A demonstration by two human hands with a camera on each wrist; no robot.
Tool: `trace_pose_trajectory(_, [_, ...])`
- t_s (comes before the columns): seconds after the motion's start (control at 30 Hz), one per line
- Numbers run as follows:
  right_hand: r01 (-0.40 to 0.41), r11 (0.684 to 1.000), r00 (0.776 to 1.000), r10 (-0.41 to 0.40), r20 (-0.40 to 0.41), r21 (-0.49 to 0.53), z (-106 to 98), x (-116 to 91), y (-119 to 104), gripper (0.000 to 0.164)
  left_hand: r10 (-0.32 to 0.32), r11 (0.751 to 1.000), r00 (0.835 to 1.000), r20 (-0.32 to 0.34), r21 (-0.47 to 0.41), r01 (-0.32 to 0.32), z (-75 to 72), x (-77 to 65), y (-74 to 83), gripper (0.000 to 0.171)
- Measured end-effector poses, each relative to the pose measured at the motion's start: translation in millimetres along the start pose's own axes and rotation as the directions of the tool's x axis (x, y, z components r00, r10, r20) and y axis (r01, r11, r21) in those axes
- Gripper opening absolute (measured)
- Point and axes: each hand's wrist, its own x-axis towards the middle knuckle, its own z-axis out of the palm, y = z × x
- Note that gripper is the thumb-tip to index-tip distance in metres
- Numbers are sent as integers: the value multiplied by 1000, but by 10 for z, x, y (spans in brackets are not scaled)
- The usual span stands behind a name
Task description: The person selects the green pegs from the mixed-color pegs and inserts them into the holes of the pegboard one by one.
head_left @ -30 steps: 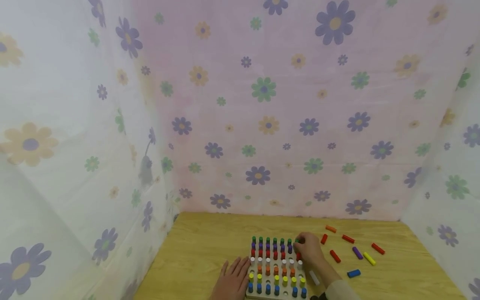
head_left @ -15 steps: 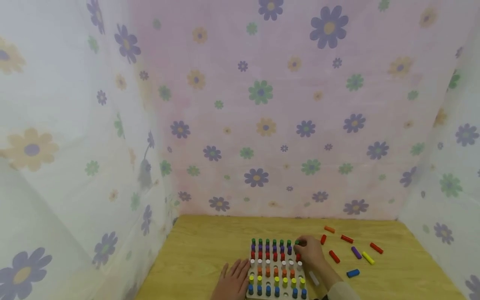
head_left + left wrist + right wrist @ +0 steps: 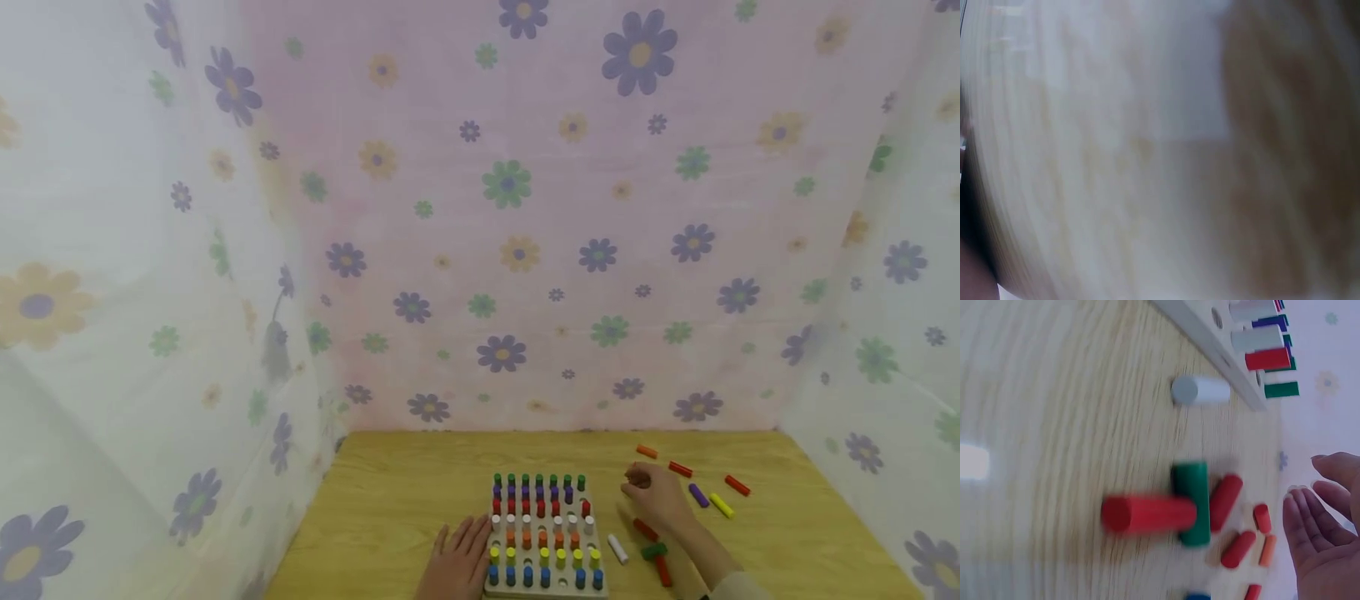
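My left hand (image 3: 459, 557) lies flat with straight fingers, fingertips at the left edge of a wooden peg board (image 3: 543, 592). Rows of green, purple, red, white, orange, yellow and blue pegs stand upright in it, with some bare holes. To the right of the board, my right hand (image 3: 663, 500) hovers over the loose pegs. In the right wrist view, its thumb and bent fingers (image 3: 1316, 528) are apart with nothing between them. Near it lie a red peg (image 3: 1225, 503), an orange peg (image 3: 1267, 550) and a green peg (image 3: 1192, 534) with another red peg (image 3: 1147, 514) overlapping it.
A white peg (image 3: 617, 549) lies close beside the board. Farther right on the wooden table (image 3: 405, 475) are a purple peg (image 3: 698, 495), a yellow peg (image 3: 722, 505) and more red ones. Flowered cloth (image 3: 517, 292) encloses the table's back and sides. The left wrist view is blurred.
My right hand has left the green peg at the board's far right corner and moved right over the loose pegs. That green peg stands in the board. My left hand stays put.
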Motion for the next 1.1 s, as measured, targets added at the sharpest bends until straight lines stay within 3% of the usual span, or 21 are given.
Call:
trace_pose_trajectory(0.2, [51, 997, 998, -49, 35, -60, -205, -118, 64, 20, 19, 999, 999, -38, -30, -20, 12, -9, -18, 59])
trace_pose_trajectory(0.37, [101, 990, 991, -91, 100, -103, -315, -225, 198, 16, 12, 999, 1000, -19, -48, -13, 49, 0, 0, 60])
trace_pose_trajectory(0.57, [194, 981, 958, -186, 220, -15, -442, -363, 317, 15, 12, 999, 1000, -17, -52, -13, 74, -1, 2, 59])
trace_pose_trajectory(0.73, [198, 980, 936, -196, 293, 23, -442, -462, 367, 13, 10, 999, 1000, -24, -32, -10, 103, -32, -25, 59])
trace_pose_trajectory(0.97, [209, 978, 933, -200, 298, 2, -368, -558, 464, 14, 26, 999, 998, -62, -29, -28, 155, -57, -50, 58])
trace_pose_trajectory(1.1, [198, 980, 931, -197, 308, 27, -352, -580, 498, 13, 7, 999, 999, -32, -47, -8, 131, -39, -37, 60])
